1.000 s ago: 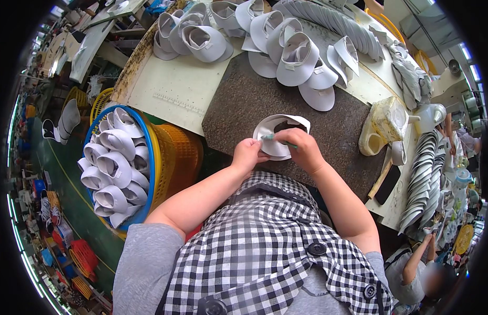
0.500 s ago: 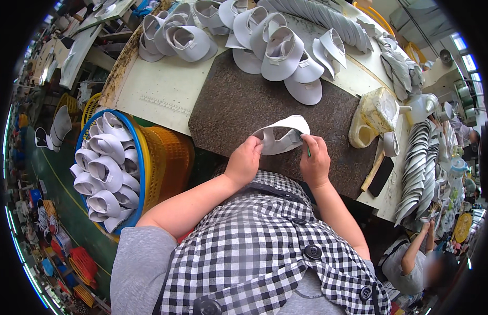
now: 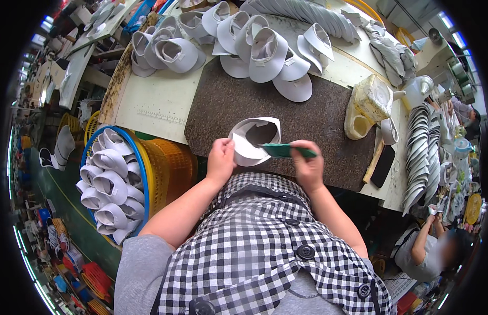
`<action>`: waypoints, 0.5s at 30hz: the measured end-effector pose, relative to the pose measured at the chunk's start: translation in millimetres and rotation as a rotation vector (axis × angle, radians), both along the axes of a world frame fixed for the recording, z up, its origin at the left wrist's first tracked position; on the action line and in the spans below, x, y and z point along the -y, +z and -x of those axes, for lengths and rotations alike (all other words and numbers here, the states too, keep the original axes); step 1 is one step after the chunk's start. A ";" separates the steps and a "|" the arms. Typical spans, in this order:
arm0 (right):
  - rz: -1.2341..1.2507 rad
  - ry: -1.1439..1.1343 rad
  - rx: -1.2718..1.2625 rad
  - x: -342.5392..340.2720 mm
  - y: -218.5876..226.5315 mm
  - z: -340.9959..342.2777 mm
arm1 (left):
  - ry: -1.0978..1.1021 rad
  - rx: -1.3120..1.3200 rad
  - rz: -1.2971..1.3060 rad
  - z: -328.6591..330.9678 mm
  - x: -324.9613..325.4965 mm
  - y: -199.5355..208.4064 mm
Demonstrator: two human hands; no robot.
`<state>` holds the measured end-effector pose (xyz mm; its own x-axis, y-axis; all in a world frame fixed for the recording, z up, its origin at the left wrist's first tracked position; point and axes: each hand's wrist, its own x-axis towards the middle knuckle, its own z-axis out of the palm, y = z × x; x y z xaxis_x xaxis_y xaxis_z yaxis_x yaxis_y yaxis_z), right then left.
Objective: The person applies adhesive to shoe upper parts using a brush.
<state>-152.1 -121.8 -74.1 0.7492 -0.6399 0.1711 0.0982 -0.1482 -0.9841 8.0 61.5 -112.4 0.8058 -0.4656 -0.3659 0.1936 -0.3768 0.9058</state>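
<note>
My left hand (image 3: 221,160) grips the left edge of a white shoe upper (image 3: 247,152), fingers pinched on its rim. The upper stands as a loop just above the brown speckled board, its opening facing up. A flat green tool (image 3: 286,150) is in my closed right hand (image 3: 308,165). Its thin dark tip reaches over the right edge of the upper into the opening; what kind of tool it is I cannot tell.
More white uppers (image 3: 267,55) cluster along the back of the brown board (image 3: 223,110). Several fill a blue-rimmed basket (image 3: 144,173) at left. A glue-crusted container (image 3: 370,105) and a wooden-handled black brush (image 3: 381,165) lie at right, beside stacked grey pieces (image 3: 420,157). A person (image 3: 422,252) works at far right.
The upper has moved left and turned, its opening now facing up. My right hand has let go of its edge and brought the green tool across it. My left hand has shifted left.
</note>
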 end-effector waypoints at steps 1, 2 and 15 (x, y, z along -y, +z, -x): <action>-0.048 -0.086 0.022 8.0 14.0 8.8 | 0.045 0.224 -0.020 -4.9 -8.0 -14.9; -0.038 -0.200 0.037 23.9 13.8 21.0 | 0.026 0.413 -0.079 -8.1 -7.9 1.3; 0.447 -0.725 -0.479 164.6 20.6 71.2 | -0.548 0.362 -0.196 7.5 96.4 24.9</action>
<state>-223.3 -286.4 -53.5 0.2531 -0.9229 0.2900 -0.5591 -0.3842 -0.7347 0.4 -34.9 -87.4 0.5604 -0.7937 -0.2366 -0.3741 -0.4975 0.7827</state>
